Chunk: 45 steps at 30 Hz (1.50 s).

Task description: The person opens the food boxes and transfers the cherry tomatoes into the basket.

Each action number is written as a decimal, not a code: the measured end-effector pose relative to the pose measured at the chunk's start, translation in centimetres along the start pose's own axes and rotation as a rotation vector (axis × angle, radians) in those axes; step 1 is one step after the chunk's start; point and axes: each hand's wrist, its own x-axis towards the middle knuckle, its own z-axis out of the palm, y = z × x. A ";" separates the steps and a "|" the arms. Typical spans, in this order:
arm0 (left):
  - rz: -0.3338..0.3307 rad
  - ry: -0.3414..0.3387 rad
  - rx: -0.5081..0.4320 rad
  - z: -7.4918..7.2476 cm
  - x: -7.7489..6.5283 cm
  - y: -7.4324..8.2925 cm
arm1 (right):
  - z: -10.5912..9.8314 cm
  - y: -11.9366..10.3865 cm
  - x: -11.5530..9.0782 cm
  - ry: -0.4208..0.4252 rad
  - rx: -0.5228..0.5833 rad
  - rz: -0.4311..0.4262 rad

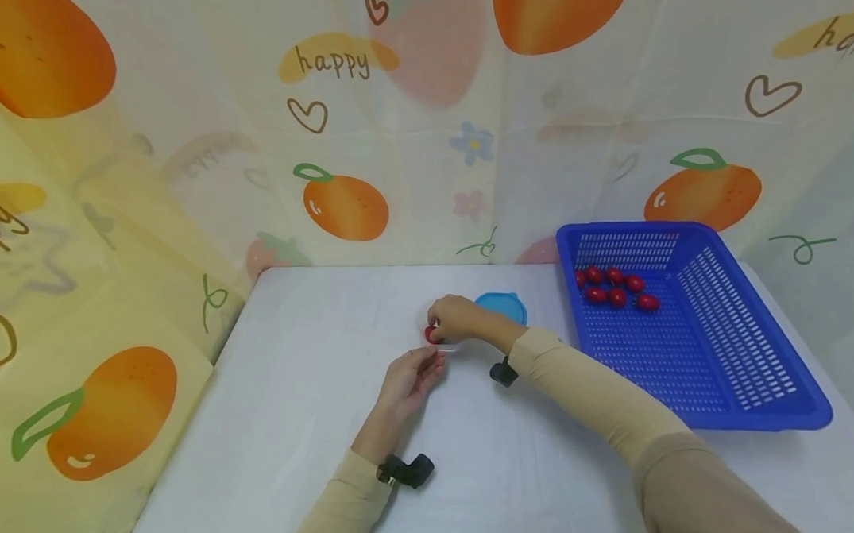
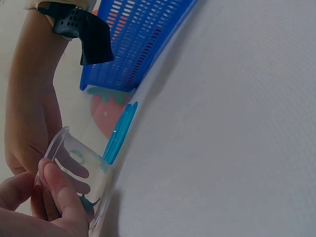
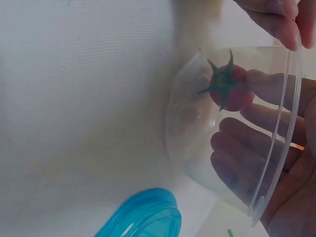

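A clear plastic bowl [image 3: 190, 153] stands on the white table at the middle. My left hand [image 1: 406, 381] is at its near side, pinching the rim between thumb and fingers, as the left wrist view shows. From above, my right hand [image 1: 461, 317] reaches inside the bowl. Between its thumb and finger is a red cherry tomato [image 3: 232, 90] with a green calyx, low in the bowl and seen through its wall. A blue lid [image 1: 509, 305] lies right behind the right wrist, partly covered by it in the head view.
At the right stands a blue plastic basket [image 1: 777, 420] with slotted walls. Several cherry tomatoes [image 1: 617, 297] lie in its far left part. A fruit-print curtain [image 1: 423, 179] hangs along the table's back edge, and more of it hangs at the left. Each wrist wears a black camera.
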 end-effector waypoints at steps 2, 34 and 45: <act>0.000 -0.002 -0.005 0.0 0.0 0.0 | 0.1 0.0 0.2 0.001 0.013 -0.001; -0.034 0.022 0.000 0.0 -0.1 0.2 | -3.8 -0.1 -3.7 0.137 0.078 -0.076; -0.037 0.032 0.041 -0.1 -0.2 0.1 | -5.8 0.9 -7.0 0.213 0.093 -0.122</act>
